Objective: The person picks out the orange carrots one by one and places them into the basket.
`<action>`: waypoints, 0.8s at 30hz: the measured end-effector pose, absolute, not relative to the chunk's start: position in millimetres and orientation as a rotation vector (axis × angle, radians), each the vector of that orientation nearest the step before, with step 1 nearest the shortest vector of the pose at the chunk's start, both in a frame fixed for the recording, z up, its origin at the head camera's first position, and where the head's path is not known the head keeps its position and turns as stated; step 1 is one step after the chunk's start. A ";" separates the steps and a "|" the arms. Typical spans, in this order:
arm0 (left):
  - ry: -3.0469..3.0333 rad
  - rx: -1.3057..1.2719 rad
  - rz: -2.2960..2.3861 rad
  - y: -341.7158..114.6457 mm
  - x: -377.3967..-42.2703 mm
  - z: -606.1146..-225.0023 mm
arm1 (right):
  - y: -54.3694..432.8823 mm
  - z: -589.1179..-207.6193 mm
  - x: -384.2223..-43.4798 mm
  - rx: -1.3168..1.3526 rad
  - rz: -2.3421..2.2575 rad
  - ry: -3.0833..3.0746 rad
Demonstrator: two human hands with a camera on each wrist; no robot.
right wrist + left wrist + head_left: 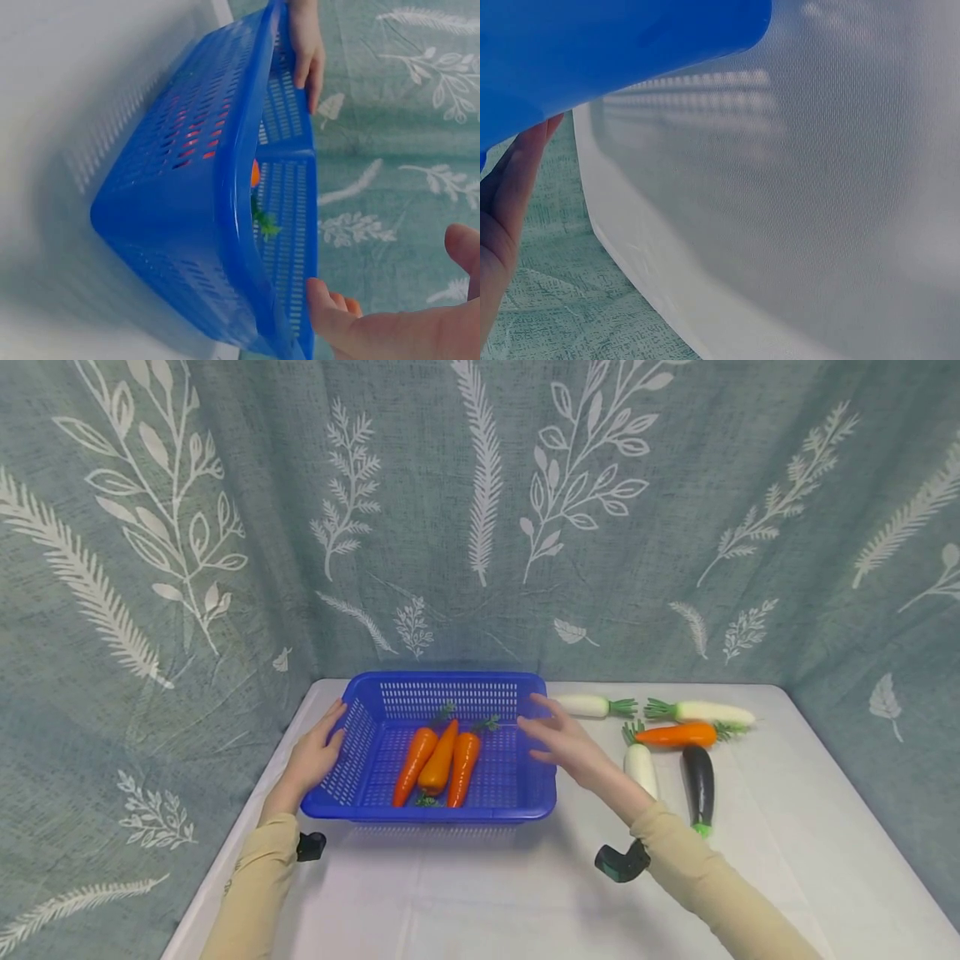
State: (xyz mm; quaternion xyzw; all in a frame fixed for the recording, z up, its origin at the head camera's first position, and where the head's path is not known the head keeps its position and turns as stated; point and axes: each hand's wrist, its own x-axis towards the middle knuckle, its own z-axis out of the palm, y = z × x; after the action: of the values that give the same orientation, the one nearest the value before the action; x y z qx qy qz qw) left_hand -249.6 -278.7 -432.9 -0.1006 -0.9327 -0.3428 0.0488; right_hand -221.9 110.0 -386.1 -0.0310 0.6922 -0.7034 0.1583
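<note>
A blue perforated plastic basket (427, 815) holds three orange carrots, a left one (415, 767), a middle one (441, 762) turned leaves toward me, and a right one (464, 768). My left hand (311, 760) is at the basket's left rim, fingers extended along its outside. At the right rim, my right hand (567, 745) has its fingers spread. In the right wrist view, the right fingertips (319, 292) reach the rim, while the thumb (461, 244) stands apart from it. The left wrist view shows the left fingers partly hidden behind the basket's wall (615, 52).
Right of the basket on the white table (465, 902) lie a white radish (585, 705), another radish (716, 713), a third (640, 767) partly behind my right forearm, a carrot (678, 735) and an eggplant (700, 785). A leaf-patterned curtain (450, 610) borders the table's back and sides.
</note>
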 end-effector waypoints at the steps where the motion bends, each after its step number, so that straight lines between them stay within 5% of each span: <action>1: -2.842 -0.304 -1.048 -278.8 -249.8 -433.0 | 112.0 -385.7 -221.7 -0.095 -2.016 1.977; 24: -2.833 -0.314 -1.051 -280.8 -253.0 -436.5 | 150.1 -379.7 -214.7 -0.025 -2.052 1.999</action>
State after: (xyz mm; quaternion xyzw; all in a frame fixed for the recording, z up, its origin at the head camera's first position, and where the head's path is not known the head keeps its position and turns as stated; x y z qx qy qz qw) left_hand -253.0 -280.8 -436.5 -0.1033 -0.9313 -0.3455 0.0519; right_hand -214.7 150.1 -379.7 -0.0085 0.6911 -0.7094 0.1378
